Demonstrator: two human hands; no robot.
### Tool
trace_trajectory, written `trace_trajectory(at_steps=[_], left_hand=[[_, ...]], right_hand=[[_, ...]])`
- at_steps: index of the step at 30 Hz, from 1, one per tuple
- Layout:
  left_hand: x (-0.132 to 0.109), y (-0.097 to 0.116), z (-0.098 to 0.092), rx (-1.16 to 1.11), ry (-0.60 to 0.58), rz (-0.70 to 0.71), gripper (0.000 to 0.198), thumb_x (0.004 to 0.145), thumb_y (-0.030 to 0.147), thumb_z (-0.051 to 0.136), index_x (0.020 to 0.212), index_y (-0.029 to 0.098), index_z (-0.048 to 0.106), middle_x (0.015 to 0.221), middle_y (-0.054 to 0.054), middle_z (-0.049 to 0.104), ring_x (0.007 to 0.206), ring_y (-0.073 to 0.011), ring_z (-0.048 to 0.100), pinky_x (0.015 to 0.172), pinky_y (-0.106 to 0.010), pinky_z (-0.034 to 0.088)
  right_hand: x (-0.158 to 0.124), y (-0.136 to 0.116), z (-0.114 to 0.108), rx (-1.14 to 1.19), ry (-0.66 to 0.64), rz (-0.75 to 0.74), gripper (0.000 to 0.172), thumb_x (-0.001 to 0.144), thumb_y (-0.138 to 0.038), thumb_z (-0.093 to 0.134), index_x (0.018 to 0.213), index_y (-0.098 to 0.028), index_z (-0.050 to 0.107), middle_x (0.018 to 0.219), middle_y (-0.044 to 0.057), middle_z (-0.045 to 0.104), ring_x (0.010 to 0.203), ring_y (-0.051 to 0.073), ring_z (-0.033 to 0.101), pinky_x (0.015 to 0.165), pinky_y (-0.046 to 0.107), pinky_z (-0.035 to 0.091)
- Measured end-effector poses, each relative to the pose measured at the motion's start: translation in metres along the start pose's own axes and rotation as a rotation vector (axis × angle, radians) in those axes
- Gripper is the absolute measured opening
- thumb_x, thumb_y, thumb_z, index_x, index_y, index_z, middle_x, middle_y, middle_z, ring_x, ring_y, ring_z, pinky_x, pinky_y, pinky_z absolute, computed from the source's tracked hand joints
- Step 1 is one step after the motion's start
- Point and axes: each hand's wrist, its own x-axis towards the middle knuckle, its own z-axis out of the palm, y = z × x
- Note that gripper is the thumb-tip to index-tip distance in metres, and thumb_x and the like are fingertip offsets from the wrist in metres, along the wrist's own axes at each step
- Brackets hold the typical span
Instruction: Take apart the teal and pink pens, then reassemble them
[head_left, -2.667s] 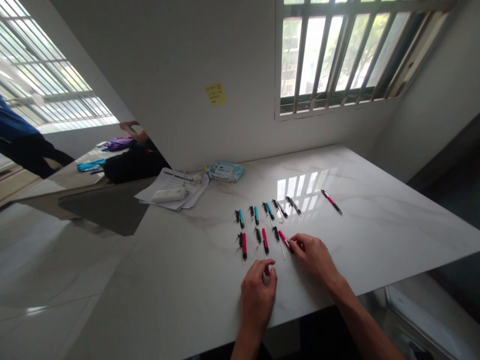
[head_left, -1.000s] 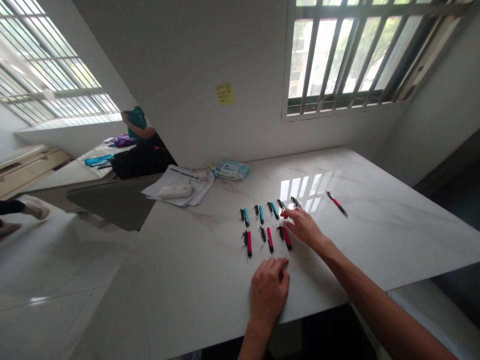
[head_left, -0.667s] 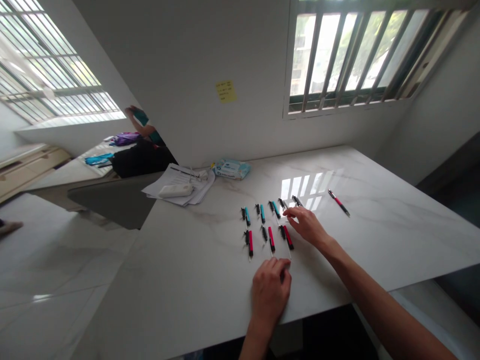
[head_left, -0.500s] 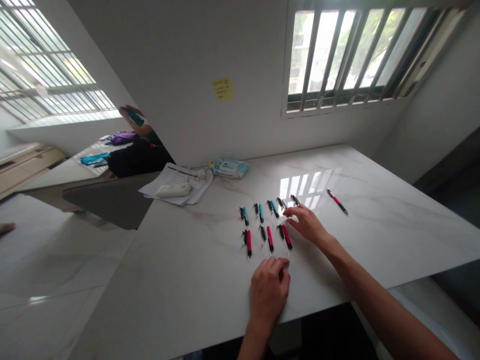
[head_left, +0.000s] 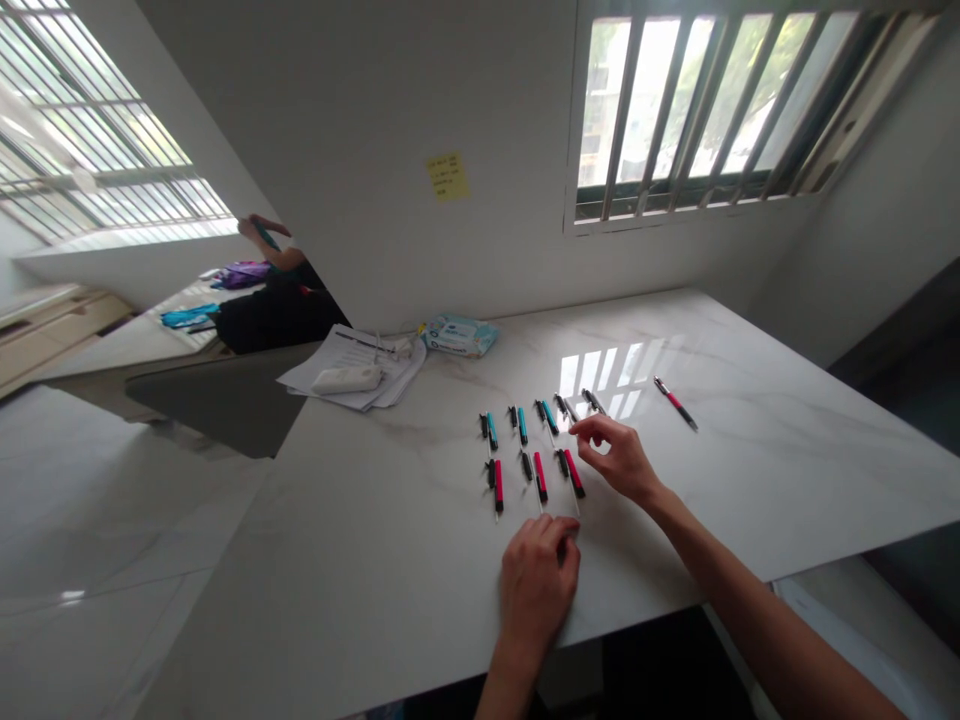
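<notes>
Your left hand (head_left: 538,572) curls loosely, thumb apart, near the pink pens (head_left: 538,468); your right hand (head_left: 616,458) bends beside the grey pens (head_left: 562,404), its grip unclear. These and the teal pens (head_left: 523,424) appear dismantled; the lone pen (head_left: 676,404), right, looks whole.

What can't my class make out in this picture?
All in the head view:
Writing on the yellow sticky note: too small and blurred.
Lower end of the far row's rightmost gray pen: behind the right grip.
Left grip's palm: hidden by its back.
Background person's head: behind the wall.
</notes>
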Motion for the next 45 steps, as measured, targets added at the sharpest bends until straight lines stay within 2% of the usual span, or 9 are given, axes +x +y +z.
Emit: trace_trajectory(at_steps=[7, 12, 17, 29, 33, 36, 39, 42, 45], left_hand=[[0.001, 0.0, 0.0, -0.002, 0.007, 0.012, 0.024, 0.092, 0.011, 0.057, 0.103, 0.027, 0.071, 0.094, -0.001, 0.071, 0.092, -0.0212, 0.063, 0.084, -0.036, 0.047], [0.0, 0.0, 0.0, 0.001, 0.012, 0.018, 0.024, 0.092, 0.01, 0.057, 0.102, 0.027, 0.071, 0.094, -0.001, 0.071, 0.093, -0.0219, 0.064, 0.085, -0.037, 0.048], [0.0, 0.0, -0.001, 0.003, 0.017, 0.024, 0.025, 0.092, 0.01, 0.057, 0.103, 0.027, 0.071, 0.094, -0.001, 0.071, 0.092, -0.0218, 0.064, 0.083, -0.036, 0.049], [0.0, 0.0, 0.0, 0.0, 0.005, 0.01, 0.025, 0.092, 0.01, 0.056, 0.104, 0.027, 0.071, 0.094, -0.001, 0.071, 0.092, -0.0218, 0.063, 0.085, -0.036, 0.048], [0.0, 0.001, -0.002, -0.013, 0.007, 0.002, 0.024, 0.092, 0.01, 0.056, 0.103, 0.026, 0.071, 0.095, -0.001, 0.072, 0.093, -0.022, 0.064, 0.086, -0.036, 0.049], [0.0, 0.002, -0.003, -0.021, 0.005, -0.011, 0.024, 0.092, 0.01, 0.056, 0.101, 0.026, 0.071, 0.095, -0.001, 0.073, 0.093, -0.022, 0.065, 0.086, -0.037, 0.049], [0.0, 0.002, -0.003, -0.025, 0.004, -0.01, 0.024, 0.092, 0.01, 0.055, 0.101, 0.026, 0.071, 0.096, -0.002, 0.073, 0.093, -0.0221, 0.065, 0.085, -0.037, 0.049], [0.001, 0.001, -0.002, -0.018, 0.011, -0.003, 0.025, 0.093, 0.011, 0.054, 0.102, 0.026, 0.072, 0.095, -0.002, 0.073, 0.093, -0.0222, 0.066, 0.085, -0.037, 0.05], [0.003, 0.001, -0.002, -0.021, 0.015, -0.007, 0.025, 0.093, 0.012, 0.053, 0.103, 0.026, 0.072, 0.096, -0.002, 0.072, 0.094, -0.0217, 0.066, 0.086, -0.037, 0.05]], right_hand=[[-0.03, 0.003, 0.01, 0.034, -0.116, 0.0, 0.018, 0.085, -0.012, 0.063, 0.099, -0.023, 0.068, 0.089, 0.001, 0.07, 0.081, 0.017, 0.065, 0.076, 0.031, 0.054], [-0.033, 0.003, 0.014, -0.087, -0.208, -0.111, 0.023, 0.089, -0.008, 0.059, 0.102, -0.024, 0.069, 0.097, 0.004, 0.072, 0.096, 0.022, 0.065, 0.088, 0.037, 0.054], [-0.032, 0.003, 0.015, -0.131, -0.268, -0.115, 0.024, 0.09, -0.009, 0.062, 0.105, -0.025, 0.071, 0.094, 0.005, 0.072, 0.095, 0.023, 0.064, 0.087, 0.037, 0.054], [-0.032, -0.001, 0.012, -0.121, -0.255, -0.105, 0.021, 0.091, -0.012, 0.063, 0.105, -0.026, 0.071, 0.099, 0.004, 0.073, 0.098, 0.023, 0.065, 0.09, 0.037, 0.054], [-0.029, 0.014, -0.016, -0.218, -0.141, -0.022, 0.019, 0.093, -0.021, 0.061, 0.109, -0.026, 0.07, 0.103, 0.005, 0.073, 0.097, 0.024, 0.066, 0.089, 0.04, 0.054], [-0.035, 0.049, -0.062, -0.34, 0.066, 0.169, 0.029, 0.092, -0.037, 0.064, 0.118, -0.025, 0.069, 0.111, 0.007, 0.073, 0.091, 0.025, 0.067, 0.082, 0.039, 0.054], [-0.046, 0.09, -0.109, -0.533, 0.275, 0.353, 0.047, 0.086, -0.056, 0.065, 0.116, -0.02, 0.068, 0.105, 0.011, 0.072, 0.085, 0.027, 0.067, 0.078, 0.041, 0.052], [-0.051, 0.114, -0.132, -0.636, 0.239, 0.482, 0.06, 0.079, -0.065, 0.067, 0.112, -0.016, 0.069, 0.093, 0.013, 0.072, 0.082, 0.029, 0.067, 0.075, 0.04, 0.05], [-0.045, 0.118, -0.135, -0.665, 0.167, 0.531, 0.044, 0.084, -0.058, 0.062, 0.1, -0.019, 0.072, 0.086, 0.01, 0.073, 0.08, 0.028, 0.067, 0.073, 0.038, 0.047]])
